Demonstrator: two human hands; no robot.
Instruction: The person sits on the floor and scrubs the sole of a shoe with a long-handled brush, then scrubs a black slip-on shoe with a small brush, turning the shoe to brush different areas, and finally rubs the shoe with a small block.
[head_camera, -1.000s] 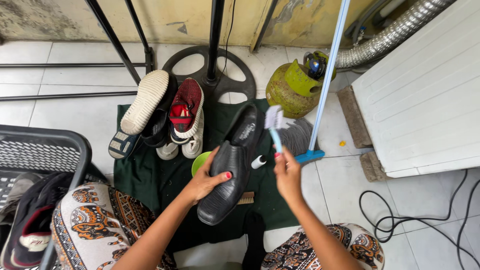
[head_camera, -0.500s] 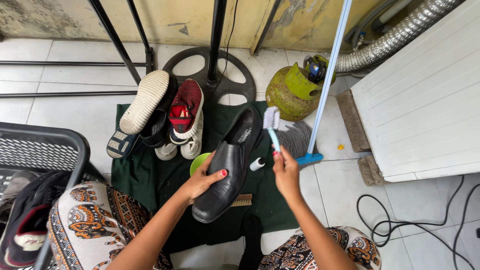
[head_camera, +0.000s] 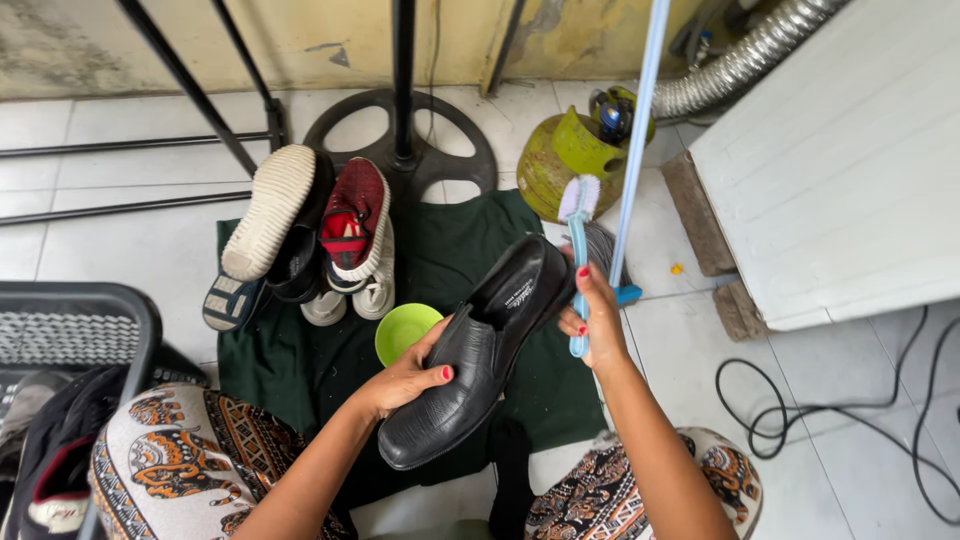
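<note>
gripping a black leather shoe at its vamp, her left hand holds it firm above the green cloth, while the right hand clasps a light, stiff brush by the heel.

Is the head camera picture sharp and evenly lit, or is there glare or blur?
Head view: soft, even daylight, faint shadows; mild sheen on the black leather loafer in the left hand; the light blue plastic brush in the right hand is sharp; edges bend slightly.
</note>
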